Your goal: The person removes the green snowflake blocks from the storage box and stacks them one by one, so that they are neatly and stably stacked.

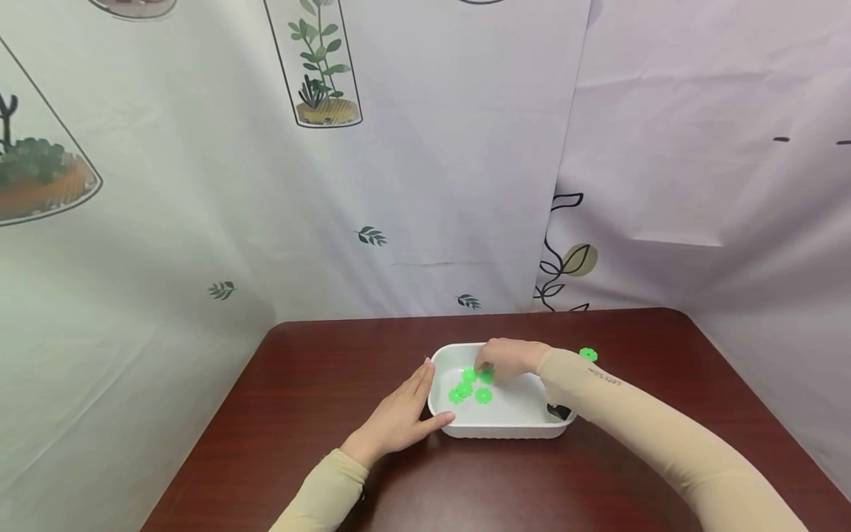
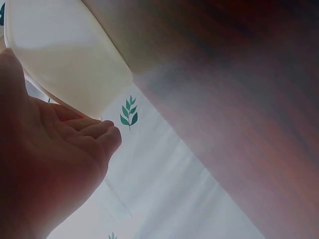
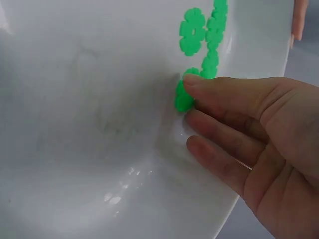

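Observation:
A white tray (image 1: 512, 430) holds several green flower-shaped plastic discs (image 1: 483, 396) in its left part. My right hand (image 1: 508, 357) reaches over the far rim area into the tray. In the right wrist view, its thumb and fingers pinch one green disc (image 3: 184, 101) by the edge, close to the tray floor. My left hand (image 1: 399, 414) lies along the tray's left end, fingers straight and thumb over the near left corner. The left wrist view shows that hand's fingers touching the tray's outer wall (image 2: 75, 55).
One more green disc (image 1: 588, 354) lies on the dark red-brown table (image 1: 319, 384), beyond the tray's right end. A small black object (image 1: 558, 411) shows below the right sleeve, at the tray's right end. A printed white cloth (image 1: 425, 185) hangs behind the table.

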{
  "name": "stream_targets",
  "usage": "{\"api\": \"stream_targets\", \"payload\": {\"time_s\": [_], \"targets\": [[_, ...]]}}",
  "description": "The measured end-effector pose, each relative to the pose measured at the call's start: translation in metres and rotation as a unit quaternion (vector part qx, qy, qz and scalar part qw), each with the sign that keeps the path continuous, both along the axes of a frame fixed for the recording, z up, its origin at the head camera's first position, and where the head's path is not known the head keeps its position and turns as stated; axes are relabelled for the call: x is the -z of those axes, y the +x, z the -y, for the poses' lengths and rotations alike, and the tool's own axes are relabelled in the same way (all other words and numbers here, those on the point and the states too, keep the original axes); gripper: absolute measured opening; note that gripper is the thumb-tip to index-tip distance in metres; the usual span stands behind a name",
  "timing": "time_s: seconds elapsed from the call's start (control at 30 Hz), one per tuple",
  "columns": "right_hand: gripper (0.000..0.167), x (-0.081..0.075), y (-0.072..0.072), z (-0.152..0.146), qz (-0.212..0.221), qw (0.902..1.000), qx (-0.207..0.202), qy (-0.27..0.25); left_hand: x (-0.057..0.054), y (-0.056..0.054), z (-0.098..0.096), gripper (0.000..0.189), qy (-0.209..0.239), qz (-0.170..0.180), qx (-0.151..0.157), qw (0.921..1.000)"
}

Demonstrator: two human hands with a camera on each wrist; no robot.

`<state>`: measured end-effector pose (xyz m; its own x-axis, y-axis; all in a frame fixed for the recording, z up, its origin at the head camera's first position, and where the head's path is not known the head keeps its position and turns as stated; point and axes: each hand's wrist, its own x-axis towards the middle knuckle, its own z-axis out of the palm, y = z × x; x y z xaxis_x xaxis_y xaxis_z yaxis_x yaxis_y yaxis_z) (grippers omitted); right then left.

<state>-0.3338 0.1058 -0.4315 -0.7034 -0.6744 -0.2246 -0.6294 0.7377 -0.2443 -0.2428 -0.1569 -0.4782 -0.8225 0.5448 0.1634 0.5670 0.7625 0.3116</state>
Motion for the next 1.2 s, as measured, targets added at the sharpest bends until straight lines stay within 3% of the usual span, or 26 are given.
{"api": "stream_targets", "payload": {"time_s": [0.43,0.87,1.2], "targets": [[0.024,0.002,-0.001,0.004,0.01,0.9999,0.002,-0.004,-0.004,-0.001,-0.002,0.099,-0.001,0.009,-0.002,1.0],[0.02,0.009,-0.002,-0.001,0.015,0.9998,-0.01,-0.006,-0.001,0.001,-0.003,0.099,-0.002,0.008,-0.001,1.0],[0.015,-0.017,-0.008,-0.013,0.021,0.9991,0.001,-0.037,-0.003,0.001,-0.001,0.099,-0.002,0.01,-0.002,0.9999]]}}
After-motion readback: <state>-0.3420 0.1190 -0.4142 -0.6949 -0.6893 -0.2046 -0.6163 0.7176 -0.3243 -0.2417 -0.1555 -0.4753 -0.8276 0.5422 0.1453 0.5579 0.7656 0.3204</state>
